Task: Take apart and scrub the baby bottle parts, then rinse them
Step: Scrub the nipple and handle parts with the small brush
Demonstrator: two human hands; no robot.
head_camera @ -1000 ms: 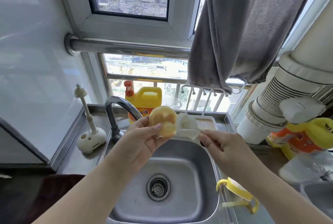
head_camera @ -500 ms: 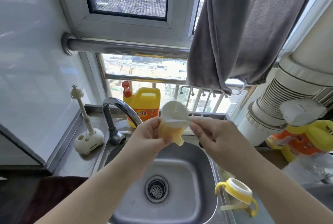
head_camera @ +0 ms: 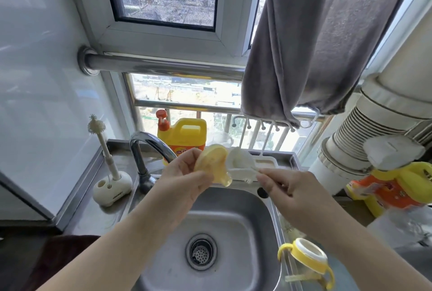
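Left hand (head_camera: 184, 180) pinches the yellow bottle nipple (head_camera: 214, 164) above the sink (head_camera: 233, 215). Right hand (head_camera: 287, 191) grips a white brush (head_camera: 240, 162) touching it

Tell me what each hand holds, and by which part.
The left hand grips the amber nipple by its wide base rim. The right hand pinches the small white brush by its thin handle, its head beside the nipple.
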